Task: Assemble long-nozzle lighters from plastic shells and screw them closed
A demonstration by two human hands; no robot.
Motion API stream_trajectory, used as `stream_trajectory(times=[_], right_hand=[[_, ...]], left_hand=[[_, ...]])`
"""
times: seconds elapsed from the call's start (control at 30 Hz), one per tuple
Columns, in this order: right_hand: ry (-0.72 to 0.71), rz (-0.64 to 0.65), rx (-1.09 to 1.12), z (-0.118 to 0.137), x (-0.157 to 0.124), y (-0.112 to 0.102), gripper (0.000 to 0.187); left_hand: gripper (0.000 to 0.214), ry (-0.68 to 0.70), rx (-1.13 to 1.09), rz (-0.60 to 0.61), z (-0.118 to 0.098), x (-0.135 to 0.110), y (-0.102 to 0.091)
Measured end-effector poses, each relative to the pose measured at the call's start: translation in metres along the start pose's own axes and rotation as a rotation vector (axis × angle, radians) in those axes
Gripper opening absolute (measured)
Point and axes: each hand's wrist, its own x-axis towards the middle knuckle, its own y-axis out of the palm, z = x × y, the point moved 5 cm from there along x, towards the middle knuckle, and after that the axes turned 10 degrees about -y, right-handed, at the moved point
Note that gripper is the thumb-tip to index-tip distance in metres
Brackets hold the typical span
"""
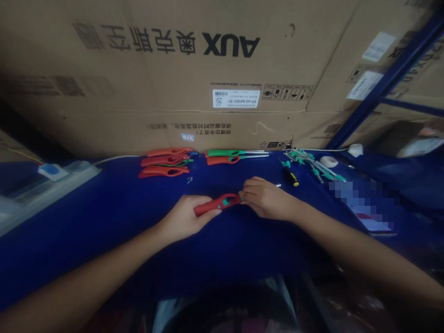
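My left hand (185, 217) grips the handle of a red utility lighter (218, 205) from the near side. My right hand (265, 198) pinches the lighter's front end, where a teal part shows in its opening. A thin metal tip (277, 185) sticks out beyond my right fingers, and the fingers hide the join. Farther back on the blue cloth lie several red lighters (164, 162) and a green lighter (225, 153) with long metal nozzles. A small black-and-yellow screwdriver (290, 176) lies to the right of my right hand.
A heap of teal-and-metal lighter parts (312, 164) and a white tape roll (328, 161) lie at the back right. A translucent plastic tray (45, 194) sits at the left. Large cardboard cartons (222, 60) stand behind the blue-covered table (104, 217), with blue shelf framing at the right.
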Motion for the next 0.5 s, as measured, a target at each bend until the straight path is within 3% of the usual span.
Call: stream_trajectory(times=[0.1, 0.3, 0.5], right_hand=[[0.04, 0.024, 0.02, -0.009, -0.002, 0.007, 0.024], [0.148, 0.062, 0.225, -0.027, -0.007, 0.006, 0.021], [0.261, 0.089, 0.265, -0.048, -0.022, 0.004, 0.023]], left_hand=[[0.028, 0.119, 0.152, -0.015, -0.006, 0.0, 0.001], [0.039, 0.112, 0.454, 0.028, -0.01, -0.001, 0.002], [0.04, 0.189, 0.517, -0.037, -0.001, 0.005, -0.01]])
